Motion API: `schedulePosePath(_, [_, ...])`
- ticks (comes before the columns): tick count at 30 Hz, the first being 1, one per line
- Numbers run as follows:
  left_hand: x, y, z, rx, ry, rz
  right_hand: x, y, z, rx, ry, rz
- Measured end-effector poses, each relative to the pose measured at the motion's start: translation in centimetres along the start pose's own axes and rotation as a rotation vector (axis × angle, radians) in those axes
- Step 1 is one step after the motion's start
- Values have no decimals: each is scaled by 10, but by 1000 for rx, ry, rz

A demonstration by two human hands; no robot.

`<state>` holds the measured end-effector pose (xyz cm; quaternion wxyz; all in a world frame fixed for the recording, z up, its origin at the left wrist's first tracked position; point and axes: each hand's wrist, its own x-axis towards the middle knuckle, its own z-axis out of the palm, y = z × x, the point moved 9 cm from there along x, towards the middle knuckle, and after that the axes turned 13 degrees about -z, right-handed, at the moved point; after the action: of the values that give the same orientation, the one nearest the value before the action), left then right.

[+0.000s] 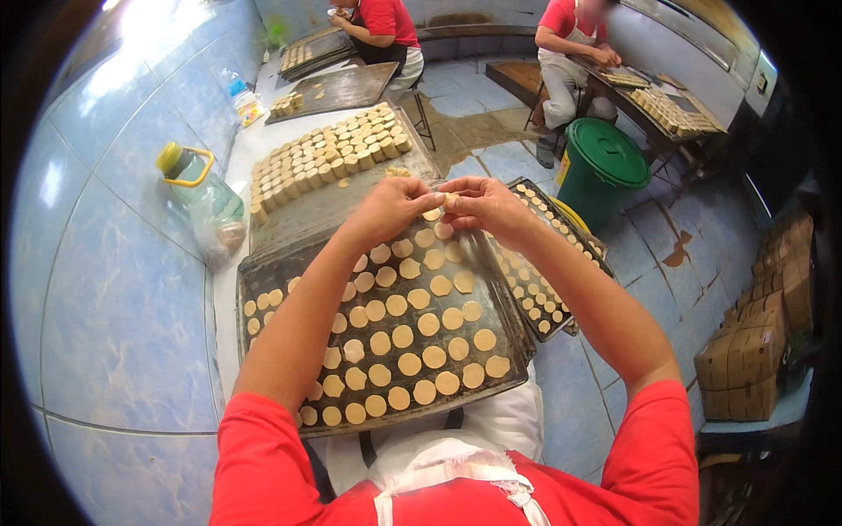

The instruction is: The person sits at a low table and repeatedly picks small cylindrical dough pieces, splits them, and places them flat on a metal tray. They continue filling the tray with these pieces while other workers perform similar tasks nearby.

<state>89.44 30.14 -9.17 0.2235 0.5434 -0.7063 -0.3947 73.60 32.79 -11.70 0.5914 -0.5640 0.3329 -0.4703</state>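
Note:
Above the far edge of a dark baking tray (517,352), my two hands meet over a small pale piece of dough (450,200). My right hand (491,210) pinches it between thumb and fingertips. My left hand (392,210) is closed too, its thumb and fingertips pressed against the piece from the left. Rows of flat, round dough discs (409,365) cover the tray, which lies right before me. Just past the tray, blocks of upright dough pieces (329,153) stand packed together on a board. Some dough scraps (397,172) lie beside them, close to my left hand.
At right stands a second tray of discs (537,289), below a green lidded bin (605,153). A large bottle with a yellow lid (206,188) is by the tiled left wall. Two people (386,35) work at far tables. Cardboard boxes (744,351) are stacked at right.

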Motion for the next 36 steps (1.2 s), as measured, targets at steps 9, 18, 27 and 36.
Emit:
schedulePosePath(9, [-11, -30, -20, 80, 2, -91, 11, 4, 18, -3, -1, 23])
schedulePosePath(18, [-32, -38, -38, 178, -9, -160, 18, 16, 45, -6, -30, 71])
schedulePosePath(27, [-50, -44, -49, -66, -81, -145, 27, 17, 73, -63, -122, 54])
schedulePosePath(36, [-61, -67, -61, -141, -2, -96, 26, 22, 105, 37, -119, 63])
